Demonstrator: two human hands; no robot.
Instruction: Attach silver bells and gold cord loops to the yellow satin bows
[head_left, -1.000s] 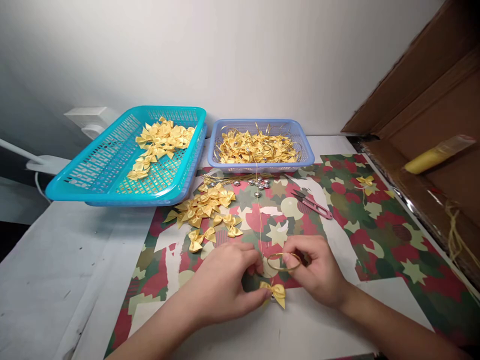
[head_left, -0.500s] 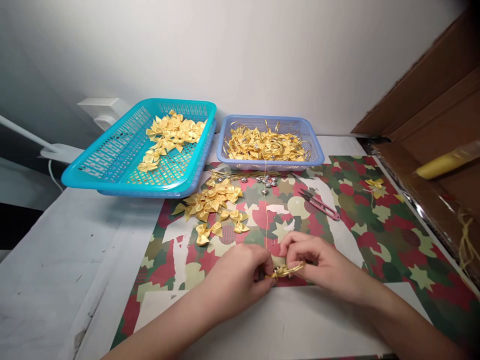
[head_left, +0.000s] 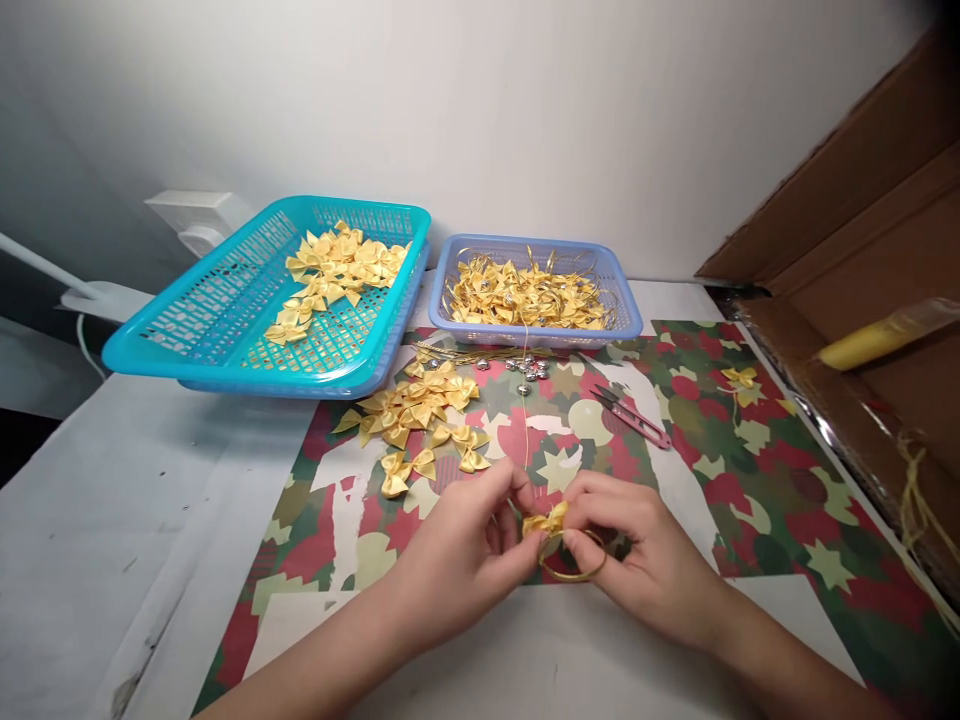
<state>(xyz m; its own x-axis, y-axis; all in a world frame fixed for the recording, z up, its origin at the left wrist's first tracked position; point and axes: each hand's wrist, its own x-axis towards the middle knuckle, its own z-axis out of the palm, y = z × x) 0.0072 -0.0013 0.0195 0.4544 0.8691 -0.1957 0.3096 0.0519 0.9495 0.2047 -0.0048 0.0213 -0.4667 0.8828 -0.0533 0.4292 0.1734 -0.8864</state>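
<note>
Between my two hands, near the front of the patterned sheet, is a yellow bow (head_left: 553, 518) with a gold wire ring (head_left: 571, 577) hanging below it. My left hand (head_left: 491, 530) pinches the bow's left side with thumb and fingers. The ring and the bow's right side are gripped by my right hand (head_left: 626, 535). A thin gold thread (head_left: 526, 430) runs from the bow up towards the blue-violet basket. Loose yellow bows (head_left: 420, 400) lie in a pile beyond my left hand. Several silver bells (head_left: 523, 389) sit behind, beside gold wires (head_left: 480, 353).
A turquoise basket (head_left: 172, 362) with bows stands at the back left. The blue-violet basket (head_left: 536, 333) holds bows on gold wire. Pink thread snips (head_left: 634, 415) lie right of centre. One bow (head_left: 739, 378) is farther right, near a cardboard box (head_left: 832, 270).
The bow and ring have turned, so the bow now shows on top with the ring open below. Both hands have shifted slightly, and the whole view has moved a little.
</note>
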